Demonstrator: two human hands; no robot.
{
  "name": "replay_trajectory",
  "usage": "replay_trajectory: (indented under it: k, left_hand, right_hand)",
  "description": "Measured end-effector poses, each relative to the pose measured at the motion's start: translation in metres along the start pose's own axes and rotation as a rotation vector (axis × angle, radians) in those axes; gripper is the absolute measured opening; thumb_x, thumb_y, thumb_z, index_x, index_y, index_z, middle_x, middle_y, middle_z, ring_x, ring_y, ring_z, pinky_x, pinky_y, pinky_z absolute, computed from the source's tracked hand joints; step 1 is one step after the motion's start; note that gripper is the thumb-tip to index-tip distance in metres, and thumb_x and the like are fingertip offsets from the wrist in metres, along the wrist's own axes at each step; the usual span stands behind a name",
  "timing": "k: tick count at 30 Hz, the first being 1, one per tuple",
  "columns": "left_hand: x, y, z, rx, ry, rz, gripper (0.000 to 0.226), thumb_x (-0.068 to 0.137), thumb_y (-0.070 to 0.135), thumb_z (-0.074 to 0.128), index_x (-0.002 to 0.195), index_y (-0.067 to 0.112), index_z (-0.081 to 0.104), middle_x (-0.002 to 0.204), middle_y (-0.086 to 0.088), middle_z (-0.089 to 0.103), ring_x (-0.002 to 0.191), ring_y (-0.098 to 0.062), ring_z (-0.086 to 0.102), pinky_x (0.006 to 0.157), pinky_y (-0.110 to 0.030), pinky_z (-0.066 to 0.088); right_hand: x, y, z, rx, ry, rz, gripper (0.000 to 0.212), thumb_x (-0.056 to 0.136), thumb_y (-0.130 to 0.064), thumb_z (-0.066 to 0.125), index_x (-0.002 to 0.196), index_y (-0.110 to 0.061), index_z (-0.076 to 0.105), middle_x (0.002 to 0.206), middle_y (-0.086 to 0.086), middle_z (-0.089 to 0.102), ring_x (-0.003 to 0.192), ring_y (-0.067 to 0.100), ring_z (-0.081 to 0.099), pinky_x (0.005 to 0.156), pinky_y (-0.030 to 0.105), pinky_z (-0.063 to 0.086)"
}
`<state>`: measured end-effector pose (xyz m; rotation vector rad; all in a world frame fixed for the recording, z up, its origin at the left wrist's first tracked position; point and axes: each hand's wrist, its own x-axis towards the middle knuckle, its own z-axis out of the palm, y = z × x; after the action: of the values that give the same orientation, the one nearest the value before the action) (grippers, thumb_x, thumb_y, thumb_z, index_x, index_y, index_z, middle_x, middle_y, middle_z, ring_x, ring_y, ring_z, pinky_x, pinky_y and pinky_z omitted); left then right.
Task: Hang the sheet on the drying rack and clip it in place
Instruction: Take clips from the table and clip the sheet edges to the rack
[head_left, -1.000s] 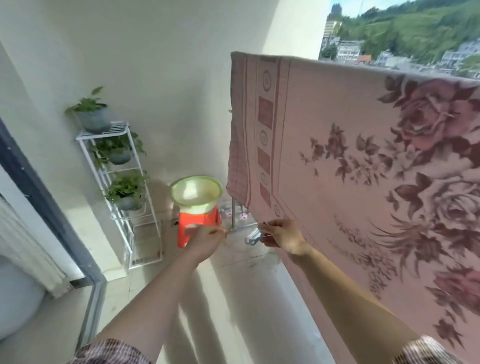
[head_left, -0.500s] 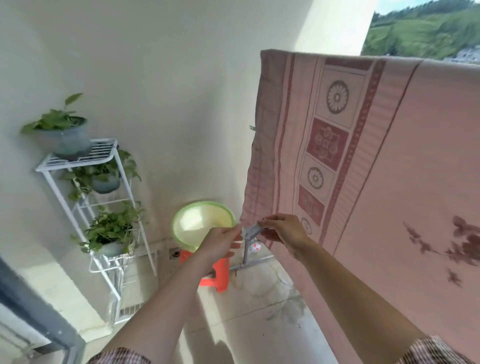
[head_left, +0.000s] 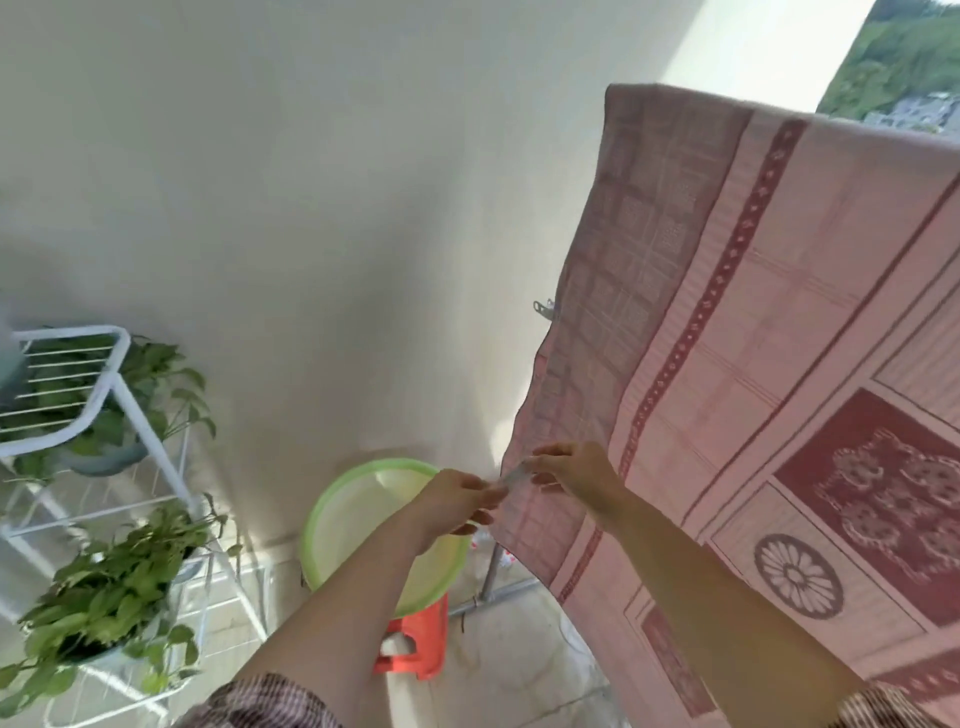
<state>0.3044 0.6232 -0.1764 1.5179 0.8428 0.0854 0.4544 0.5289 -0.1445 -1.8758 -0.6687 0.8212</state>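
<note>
Clipping the sheet's left edge, second clip in hand

The pink patterned sheet (head_left: 753, 364) is draped over the top of the drying rack, of which I see only a grey leg (head_left: 488, 577) below the hem, so I judge the hanging done and the clipping under way. My right hand (head_left: 576, 470) is at the sheet's left edge, low down, its fingers pinching a small pale clip (head_left: 514, 475). My left hand (head_left: 452, 501) meets the clip's other end with curled fingers, but the blur stops me telling whether they grip it. Another clip (head_left: 544, 310) already sits higher on the same edge. Next I need to squeeze the clip's mouth open, push it over the hem, and let it bite.
</note>
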Motion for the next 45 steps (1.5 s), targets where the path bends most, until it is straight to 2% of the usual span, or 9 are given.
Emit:
replay_trajectory:
  k: [5, 11, 17, 21, 25, 31, 36, 39, 45]
  left_hand:
    - [0.099, 0.016, -0.033, -0.142, 0.062, -0.083, 0.024, 0.087, 0.029, 0.066, 0.071, 0.012, 0.061, 0.084, -0.011, 0.058, 0.063, -0.017, 0.053, 0.052, -0.02, 0.038]
    - [0.207, 0.034, -0.069, -0.335, 0.047, -0.173, 0.023, 0.09, 0.031, 0.062, 0.075, 0.016, 0.053, 0.065, -0.003, 0.049, 0.043, -0.008, 0.048, 0.033, -0.013, 0.03]
    - [0.28, 0.036, -0.065, -0.564, -0.11, -0.314, 0.016, 0.098, 0.028, 0.046, 0.104, 0.013, 0.047, 0.079, -0.006, 0.055, 0.052, -0.015, 0.053, 0.046, -0.021, 0.038]
    - [0.304, 0.034, -0.042, -0.616, -0.217, -0.297, 0.022, 0.1, 0.023, 0.045, 0.12, 0.015, 0.044, 0.091, -0.005, 0.063, 0.067, -0.017, 0.062, 0.056, -0.027, 0.048]
    - [0.314, 0.036, -0.027, -0.766, -0.228, -0.304, 0.014, 0.099, 0.02, 0.048, 0.111, 0.016, 0.045, 0.094, -0.01, 0.064, 0.076, -0.02, 0.061, 0.068, -0.033, 0.049]
    - [0.318, 0.036, -0.021, -0.704, -0.287, -0.289, 0.009, 0.1, 0.023, 0.043, 0.103, 0.014, 0.046, 0.078, -0.005, 0.063, 0.063, -0.013, 0.057, 0.057, -0.023, 0.045]
    - [0.329, 0.02, -0.036, -0.471, -0.305, -0.165, 0.011, 0.093, 0.026, 0.058, 0.093, 0.015, 0.061, 0.084, -0.004, 0.066, 0.077, -0.019, 0.061, 0.071, -0.035, 0.053]
    - [0.337, 0.011, -0.059, -0.319, -0.263, -0.042, 0.017, 0.085, 0.022, 0.069, 0.099, 0.013, 0.064, 0.086, 0.0, 0.067, 0.083, -0.015, 0.063, 0.077, -0.029, 0.053]
    - [0.351, 0.012, -0.091, 0.002, -0.296, 0.246, 0.015, 0.078, 0.01, 0.075, 0.084, 0.02, 0.067, 0.071, 0.01, 0.063, 0.058, 0.012, 0.057, 0.064, -0.006, 0.046]
  right_hand:
    - [0.086, -0.011, 0.012, -0.13, 0.133, 0.037, 0.016, 0.087, -0.007, 0.064, 0.102, -0.001, 0.067, 0.089, 0.011, 0.068, 0.078, 0.022, 0.064, 0.08, 0.035, 0.055]
    - [0.164, -0.025, 0.036, -0.393, 0.197, 0.101, 0.02, 0.089, -0.009, 0.06, 0.107, -0.007, 0.068, 0.093, 0.002, 0.064, 0.088, 0.015, 0.059, 0.078, 0.024, 0.046]
    - [0.205, -0.032, 0.051, -0.941, 0.228, -0.034, 0.03, 0.087, -0.002, 0.051, 0.112, -0.009, 0.065, 0.107, 0.004, 0.065, 0.095, 0.021, 0.06, 0.072, 0.027, 0.044]
    - [0.235, -0.045, 0.045, -1.497, 0.158, -0.347, 0.03, 0.056, -0.001, 0.073, 0.084, -0.009, 0.069, 0.083, 0.006, 0.069, 0.081, 0.023, 0.063, 0.074, 0.034, 0.053]
    - [0.265, -0.067, 0.042, -1.85, -0.099, -0.024, 0.034, 0.086, -0.013, 0.056, 0.118, -0.004, 0.059, 0.119, 0.017, 0.059, 0.121, 0.034, 0.045, 0.11, 0.049, 0.03]
    - [0.285, -0.075, 0.045, -1.806, -0.228, 0.564, 0.037, 0.094, -0.036, 0.042, 0.123, -0.018, 0.056, 0.122, 0.002, 0.059, 0.11, 0.026, 0.056, 0.092, 0.039, 0.04]
    - [0.284, -0.076, 0.041, -1.676, -0.092, 0.433, 0.01, 0.089, -0.012, 0.054, 0.092, -0.019, 0.06, 0.093, -0.003, 0.062, 0.098, 0.023, 0.059, 0.082, 0.035, 0.041]
    - [0.278, -0.079, 0.039, -1.66, -0.061, 0.356, 0.028, 0.086, -0.003, 0.056, 0.065, -0.017, 0.043, 0.063, -0.004, 0.04, 0.08, 0.024, 0.052, 0.078, 0.035, 0.039]
    - [0.276, -0.083, 0.037, -1.639, -0.114, 0.272, 0.022, 0.084, 0.006, 0.054, 0.085, -0.013, 0.064, 0.065, -0.002, 0.044, 0.072, 0.02, 0.047, 0.068, 0.033, 0.04]
